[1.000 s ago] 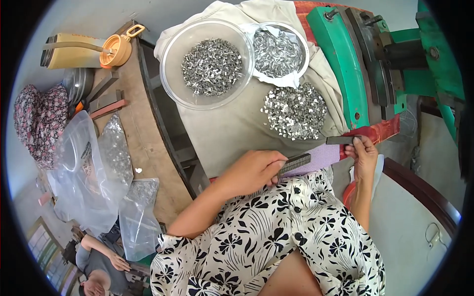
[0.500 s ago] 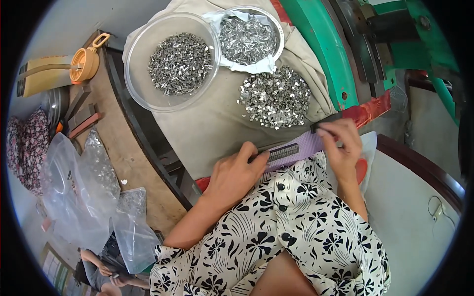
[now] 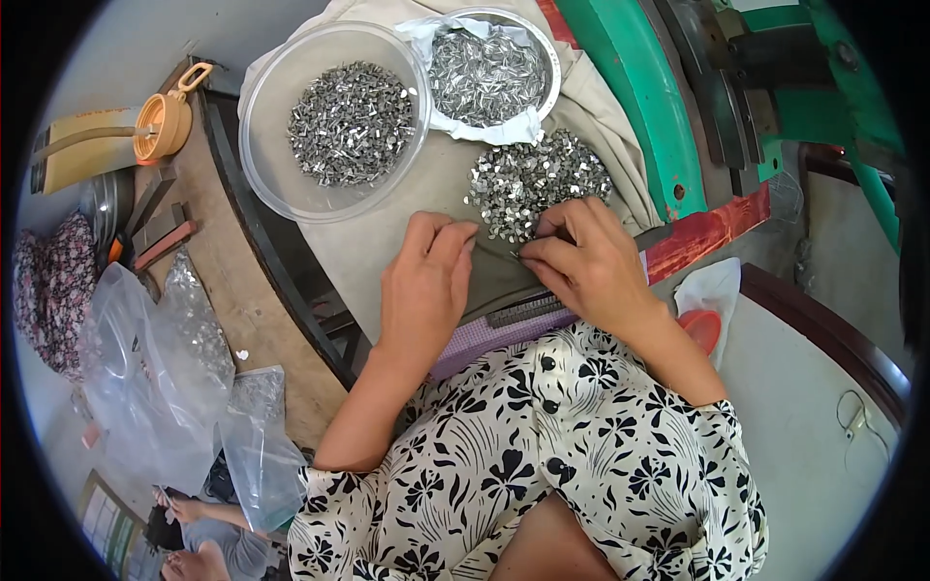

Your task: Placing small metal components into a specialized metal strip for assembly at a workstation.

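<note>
Glinting, small metal pieces (image 3: pixel 533 174) (silvery-grey) lie heaped.

Just beyond the right hand (image 3: pixel 599 271) lies a heap of small silvery metal chips (image 3: pixel 533 172); farther left, a round clear plastic bowl (image 3: pixel 265 126); on the near side, a narrow dark rectangular bar (image 3: pixel 528 311) on lilac textured cloth (image 3: pixel 463 351).

Left hand (image 3: pixel 423 286), fingers curled; right hand (image 3: pixel 593 263) angled left, fingertips close (both forearms (image 3: pixel 364 414) slanting inward)
</note>
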### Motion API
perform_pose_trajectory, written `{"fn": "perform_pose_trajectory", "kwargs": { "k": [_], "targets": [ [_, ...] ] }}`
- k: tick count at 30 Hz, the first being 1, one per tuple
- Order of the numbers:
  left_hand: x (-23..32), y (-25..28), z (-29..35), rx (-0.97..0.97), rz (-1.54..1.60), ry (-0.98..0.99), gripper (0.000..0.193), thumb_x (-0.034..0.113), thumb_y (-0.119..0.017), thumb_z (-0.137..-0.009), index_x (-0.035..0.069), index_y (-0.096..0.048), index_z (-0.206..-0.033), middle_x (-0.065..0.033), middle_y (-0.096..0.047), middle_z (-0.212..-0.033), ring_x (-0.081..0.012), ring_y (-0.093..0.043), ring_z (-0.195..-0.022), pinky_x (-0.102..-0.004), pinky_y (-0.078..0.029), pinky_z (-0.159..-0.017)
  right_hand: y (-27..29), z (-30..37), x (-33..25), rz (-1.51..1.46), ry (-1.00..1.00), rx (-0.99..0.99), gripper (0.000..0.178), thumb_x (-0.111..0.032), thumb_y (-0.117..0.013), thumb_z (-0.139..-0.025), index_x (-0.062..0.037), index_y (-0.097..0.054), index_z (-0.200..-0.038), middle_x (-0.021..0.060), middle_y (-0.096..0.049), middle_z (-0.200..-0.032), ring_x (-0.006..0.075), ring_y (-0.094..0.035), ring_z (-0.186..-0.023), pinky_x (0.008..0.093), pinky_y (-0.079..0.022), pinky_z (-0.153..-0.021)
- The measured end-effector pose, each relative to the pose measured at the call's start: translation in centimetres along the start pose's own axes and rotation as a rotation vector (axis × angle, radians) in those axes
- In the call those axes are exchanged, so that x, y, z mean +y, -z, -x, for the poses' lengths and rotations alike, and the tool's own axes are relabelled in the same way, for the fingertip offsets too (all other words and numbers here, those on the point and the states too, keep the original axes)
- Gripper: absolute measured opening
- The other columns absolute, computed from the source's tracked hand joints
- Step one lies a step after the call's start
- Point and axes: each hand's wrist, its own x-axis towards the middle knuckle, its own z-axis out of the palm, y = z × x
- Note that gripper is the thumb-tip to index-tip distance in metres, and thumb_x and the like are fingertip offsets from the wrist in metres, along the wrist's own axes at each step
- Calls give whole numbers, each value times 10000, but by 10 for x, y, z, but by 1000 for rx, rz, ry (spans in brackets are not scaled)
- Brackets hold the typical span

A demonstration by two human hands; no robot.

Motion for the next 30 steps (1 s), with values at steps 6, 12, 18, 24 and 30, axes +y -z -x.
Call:
{"fn": "perform_pose_trajectory", "kwargs": {
  "k": [6,12,18,24,30],
  "targets": [
    [-6,0,-3,0,141,113,160,-2,-657,-860,39,-660,-1015,-113,-587,-951,-318,-641,-747,-391,-514,-646,-1,-1,-1,-89,-26,42,156,-101,-774,-716,-85,-714,-858,50,-566,-890,246,-560,-835,367,-473,-706],
    [-6,-1,-8,46,234,146,133,-33,-661,-847,8,-669,-973,-98,-603,-900,-227,-634,-687,-321,-503,-614,-11,-22,4,-26,104,97,204,-64,-759,-702,-98,-740,-903,56,-586,-921,238,-564,-812,341,-471,-679],
    [-8,-1,-8,18,238,134,133,-21,-682,-830,7,-676,-959,-94,-600,-892,-206,-623,-652,-313,-499,-588,-8,-31,0,99,160,-72,147,-103,-708,-718,-91,-707,-865,54,-580,-976,251,-567,-884,366,-471,-727],
    [-6,-1,-9,20,214,144,134,-6,-702,-818,11,-676,-949,-95,-592,-884,-223,-630,-663,-331,-505,-601,-10,-32,-2,38,91,-19,122,-96,-715,-715,-50,-622,-780,60,-571,-943,259,-557,-901,365,-475,-769],
    [-7,-2,-10,30,207,135,116,0,-695,-826,14,-674,-940,-94,-594,-883,-241,-630,-670,-340,-500,-602,-16,-17,-10,-317,-13,35,141,-101,-799,-697,-106,-711,-807,32,-596,-1033,266,-482,-995,375,-384,-882]
  ]
}}
